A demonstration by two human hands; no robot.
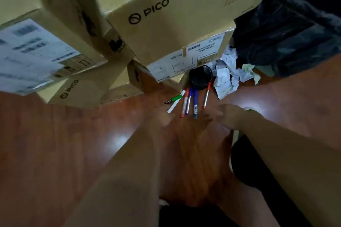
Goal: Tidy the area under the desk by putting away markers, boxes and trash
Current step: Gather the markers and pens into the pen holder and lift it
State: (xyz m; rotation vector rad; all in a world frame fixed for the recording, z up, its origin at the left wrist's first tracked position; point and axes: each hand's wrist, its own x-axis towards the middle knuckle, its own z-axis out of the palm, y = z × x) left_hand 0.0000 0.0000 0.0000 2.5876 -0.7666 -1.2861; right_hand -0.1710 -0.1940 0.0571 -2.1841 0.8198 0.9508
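Note:
Several markers (pixel 190 102) lie fanned on the reddish wood floor (pixel 64 143), spilling from a tipped black holder cup (pixel 200 79). Among them are a green and white one (pixel 175 100) and an orange-capped one (pixel 206 96). Crumpled white paper (pixel 227 74) sits to the right of the cup. Stacked cardboard boxes (pixel 166 24) marked PICO rise behind. My left hand (pixel 164 118) hovers blurred just near of the markers, fingers apart and holding nothing. My right hand (pixel 228 116) is also blurred, spread, just right of the markers.
More boxes (pixel 42 49) with shipping labels stand at the left. A dark fabric mass (pixel 287 29) fills the upper right. A black object (pixel 258 167) lies under my right forearm.

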